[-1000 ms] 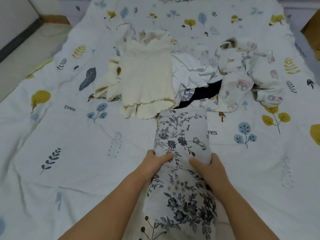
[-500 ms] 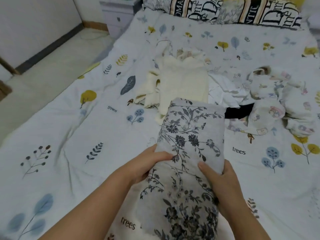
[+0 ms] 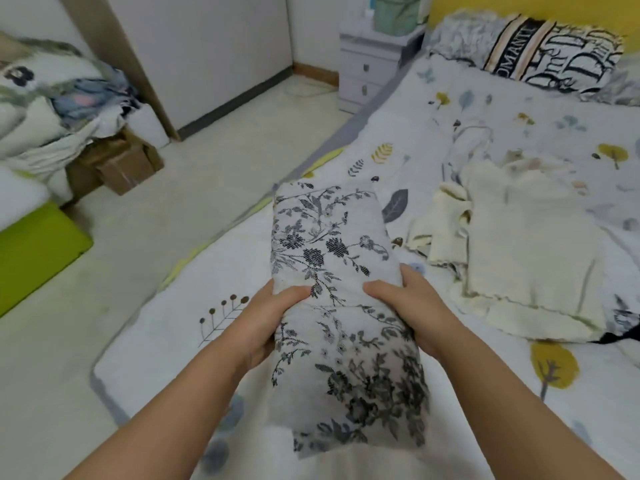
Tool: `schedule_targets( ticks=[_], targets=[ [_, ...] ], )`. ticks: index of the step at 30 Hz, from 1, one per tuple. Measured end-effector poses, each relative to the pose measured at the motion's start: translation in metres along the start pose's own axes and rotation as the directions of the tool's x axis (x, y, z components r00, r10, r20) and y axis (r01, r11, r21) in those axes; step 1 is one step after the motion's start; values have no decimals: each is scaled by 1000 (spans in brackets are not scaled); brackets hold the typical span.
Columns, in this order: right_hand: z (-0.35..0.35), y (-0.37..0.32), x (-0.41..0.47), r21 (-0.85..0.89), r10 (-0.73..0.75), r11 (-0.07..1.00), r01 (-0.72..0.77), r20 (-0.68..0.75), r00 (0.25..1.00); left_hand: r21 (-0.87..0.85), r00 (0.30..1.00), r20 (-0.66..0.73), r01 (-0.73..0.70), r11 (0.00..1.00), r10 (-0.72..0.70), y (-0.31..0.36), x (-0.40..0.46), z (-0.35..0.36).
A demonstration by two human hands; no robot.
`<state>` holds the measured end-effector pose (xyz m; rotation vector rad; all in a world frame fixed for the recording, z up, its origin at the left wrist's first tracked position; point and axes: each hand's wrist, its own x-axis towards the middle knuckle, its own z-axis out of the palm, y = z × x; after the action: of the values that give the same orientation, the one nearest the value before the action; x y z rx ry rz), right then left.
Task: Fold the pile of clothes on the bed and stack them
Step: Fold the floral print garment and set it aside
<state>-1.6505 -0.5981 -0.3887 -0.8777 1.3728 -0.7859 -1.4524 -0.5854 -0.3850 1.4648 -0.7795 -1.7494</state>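
Gripping from both sides, the left hand (image 3: 273, 311) and right hand (image 3: 408, 303) hold the folded floral garment (image 3: 332, 271) above the near left part of the bed (image 3: 166, 337), thumbs laid across its top and fingers curled beneath. Both forearms reach forward from the bottom edge. The garment's long axis runs away from the person, its far end tipped slightly left. A cream knit garment (image 3: 530, 251) lies to the right. On the striped pillow (image 3: 554, 53), large lettering shows; only "OMANTI" reads clearly.
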Motion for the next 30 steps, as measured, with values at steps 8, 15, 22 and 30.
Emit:
schedule_targets(
  ticks=[8, 15, 22, 30],
  targets=[
    [102, 0, 75, 145, 3, 989, 8, -74, 997, 205, 998, 56, -32, 978, 21, 63, 72, -103],
    [176, 35, 120, 355, 94, 934, -30, -164, 982, 638, 998, 56, -54, 768, 23, 105, 136, -151],
    [189, 63, 145, -132, 100, 981, -142, -281, 954, 946, 843, -321, 303, 113, 431, 38, 169, -141],
    [180, 37, 200, -958, -444, 185, 217, 116, 889, 971, 891, 118, -11, -239, 439, -6, 168, -148]
  ],
)
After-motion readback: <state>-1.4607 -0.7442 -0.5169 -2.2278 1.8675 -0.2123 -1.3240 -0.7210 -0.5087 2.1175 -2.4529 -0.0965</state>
